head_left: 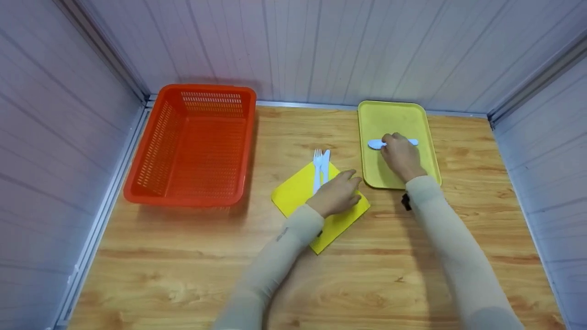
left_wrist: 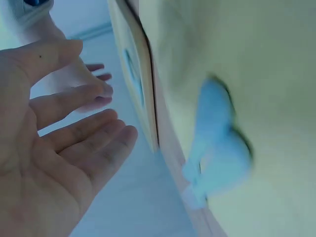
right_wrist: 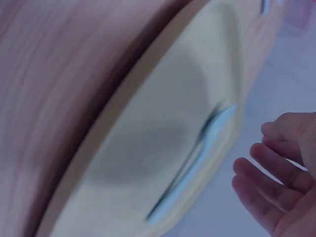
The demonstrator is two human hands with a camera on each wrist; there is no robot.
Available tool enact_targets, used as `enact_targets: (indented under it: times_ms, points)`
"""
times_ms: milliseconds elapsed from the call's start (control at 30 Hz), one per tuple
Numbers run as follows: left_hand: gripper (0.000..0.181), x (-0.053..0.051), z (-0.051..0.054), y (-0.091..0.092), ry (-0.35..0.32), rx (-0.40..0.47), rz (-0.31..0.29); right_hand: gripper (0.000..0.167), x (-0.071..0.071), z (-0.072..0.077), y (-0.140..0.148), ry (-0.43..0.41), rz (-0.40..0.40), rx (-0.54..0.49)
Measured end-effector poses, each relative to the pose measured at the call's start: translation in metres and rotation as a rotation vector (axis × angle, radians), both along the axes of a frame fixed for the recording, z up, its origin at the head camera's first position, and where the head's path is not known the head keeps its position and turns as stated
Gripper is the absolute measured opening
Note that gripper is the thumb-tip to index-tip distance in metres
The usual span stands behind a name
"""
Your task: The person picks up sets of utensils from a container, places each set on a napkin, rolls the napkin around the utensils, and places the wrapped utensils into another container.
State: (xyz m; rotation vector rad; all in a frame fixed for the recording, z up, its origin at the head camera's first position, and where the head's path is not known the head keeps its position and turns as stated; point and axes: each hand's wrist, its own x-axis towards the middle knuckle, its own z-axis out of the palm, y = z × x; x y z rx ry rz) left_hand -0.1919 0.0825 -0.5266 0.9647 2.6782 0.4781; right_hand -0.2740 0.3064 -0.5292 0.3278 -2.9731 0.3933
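Note:
A light-blue spoon (head_left: 377, 145) lies crosswise on the yellow tray (head_left: 390, 172). My right hand (head_left: 402, 156) hovers over the spoon; in the right wrist view its loosely bent fingers (right_wrist: 266, 190) are apart from the spoon (right_wrist: 183, 185) and hold nothing. Over a yellow napkin (head_left: 293, 190), my left hand (head_left: 337, 192) has its fingers spread and relaxed. A light-blue fork (head_left: 317, 165) and knife (head_left: 326, 162) lie side by side on the napkin, their lower ends hidden behind the left hand. In the left wrist view the palm (left_wrist: 39, 173) holds nothing.
An orange-red plastic basket (head_left: 183, 200) with slotted sides stands on the left of the wooden table (head_left: 192, 275). Pale panel walls (head_left: 302, 50) enclose the table at the back and both sides. The tray sits near the back wall.

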Motion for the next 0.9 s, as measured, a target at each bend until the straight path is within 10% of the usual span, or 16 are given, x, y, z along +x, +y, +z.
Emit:
enact_targets:
  times_ms: [433, 900]
  points:
    - [0.045, -0.006, -0.010, 0.043, -0.050, -0.119, -0.117, 0.028, -0.021, -0.019, 0.053, -0.142, 0.033, 0.006]
    - [0.046, -0.008, -0.015, 0.042, -0.050, -0.112, -0.115, 0.020, -0.025, -0.031, 0.049, -0.027, 0.056, 0.127]
